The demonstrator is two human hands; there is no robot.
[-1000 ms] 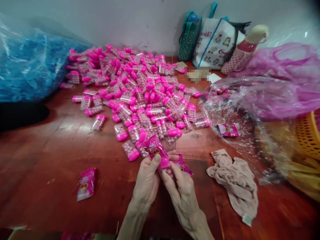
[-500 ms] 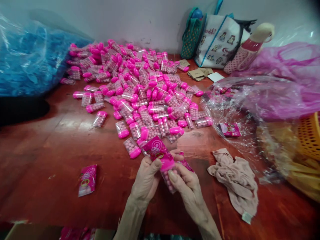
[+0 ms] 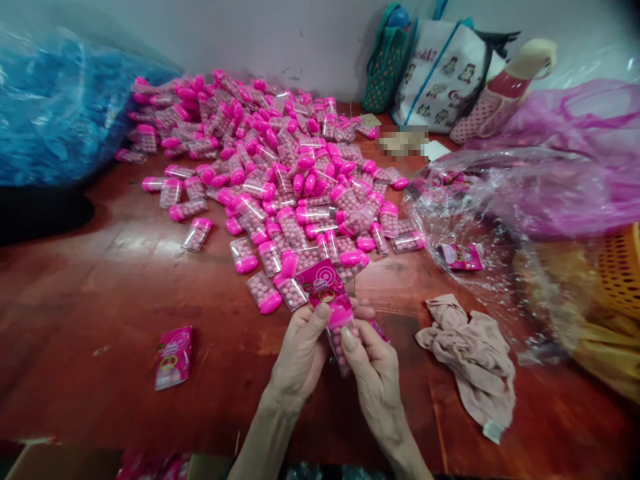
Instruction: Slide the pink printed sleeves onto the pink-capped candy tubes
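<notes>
"Is the left hand (image 3: 299, 350) loose or gripping?"

"Gripping. On my feed its thumb presses the printed pink wrapper (image 3: 324, 281) close to the pink cap (image 3: 343, 315), with fingers tucked behind."

"And the right hand (image 3: 375, 360)?"

"Clamped on the clear candy container (image 3: 337, 347), thumb flat on the face over the pink balls."

"Where is that container exactly?"

"I have it tilted between the two hands, over the near part of the red-brown table (image 3: 100, 287), cap end toward the far side. The wrapper meets that end; whether it goes around the cap or only lies against it, I can't tell."

"What's close by?"

"Just beyond the wrapper I see a wide pile of pink-capped containers (image 3: 291, 230). A wrapped container (image 3: 173, 358) lies well apart to the left. Another printed packet (image 3: 379, 331) sits just behind the right hand, mostly hidden from me."

"Farther right?"

"A crumpled beige cloth (image 3: 473, 363) on the table, and past it a clear plastic bag (image 3: 445, 207) spread toward the yellow basket (image 3: 620, 267)."
</notes>
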